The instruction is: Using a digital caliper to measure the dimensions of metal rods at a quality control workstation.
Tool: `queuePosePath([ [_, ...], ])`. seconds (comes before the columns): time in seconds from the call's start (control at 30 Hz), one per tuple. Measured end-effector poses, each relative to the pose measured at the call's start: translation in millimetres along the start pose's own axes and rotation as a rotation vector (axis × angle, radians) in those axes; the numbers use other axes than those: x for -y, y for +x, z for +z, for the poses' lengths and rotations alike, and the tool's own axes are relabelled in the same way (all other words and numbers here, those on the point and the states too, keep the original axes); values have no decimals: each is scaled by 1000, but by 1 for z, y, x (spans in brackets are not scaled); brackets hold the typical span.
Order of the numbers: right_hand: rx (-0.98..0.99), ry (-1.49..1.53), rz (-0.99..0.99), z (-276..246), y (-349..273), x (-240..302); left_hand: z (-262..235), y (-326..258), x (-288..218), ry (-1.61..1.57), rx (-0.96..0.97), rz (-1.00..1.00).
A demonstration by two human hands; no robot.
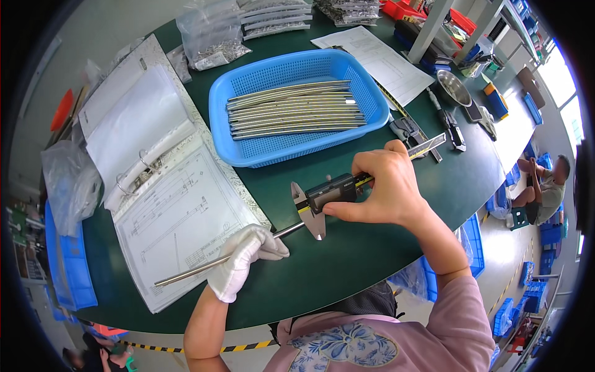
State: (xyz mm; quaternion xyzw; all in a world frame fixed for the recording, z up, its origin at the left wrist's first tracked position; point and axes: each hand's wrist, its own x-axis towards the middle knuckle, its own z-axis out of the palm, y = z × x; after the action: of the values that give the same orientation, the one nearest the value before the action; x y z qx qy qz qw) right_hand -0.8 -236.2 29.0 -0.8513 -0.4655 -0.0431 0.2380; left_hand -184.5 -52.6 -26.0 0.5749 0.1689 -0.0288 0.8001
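Note:
My left hand (243,260), in a white glove, is closed around a thin metal rod (192,272). The rod slants over the lower corner of an open ring binder (180,217) with technical drawings. Its upper right end reaches the jaws of a digital caliper (331,193). My bare right hand (390,186) grips the caliper by its slide and beam, thumb under the black display housing. Whether the jaws press on the rod is too fine to tell. Just beyond, a blue perforated basket (223,146) holds several similar metal rods (297,108).
Printed sheets (384,62) lie behind the basket. Right of it are another caliper (412,131), a black measuring tool (451,127) and a metal bowl (454,88). Bags of small parts (214,37) stand at the back. A person (545,189) sits far right; blue bins (474,245) flank the green table (347,266).

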Motion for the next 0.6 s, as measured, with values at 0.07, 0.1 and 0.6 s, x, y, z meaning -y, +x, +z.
queuePosePath([
  [0.07,12,12,26,1,-1,2,0,0,0,9,-2,-9],
  [0.1,-1,-14,20,1,-2,2,1,0,0,12,1,-7],
  [0.6,118,123,-331,-6,-13,2,-4,-5,2,-110,-44,-20],
])
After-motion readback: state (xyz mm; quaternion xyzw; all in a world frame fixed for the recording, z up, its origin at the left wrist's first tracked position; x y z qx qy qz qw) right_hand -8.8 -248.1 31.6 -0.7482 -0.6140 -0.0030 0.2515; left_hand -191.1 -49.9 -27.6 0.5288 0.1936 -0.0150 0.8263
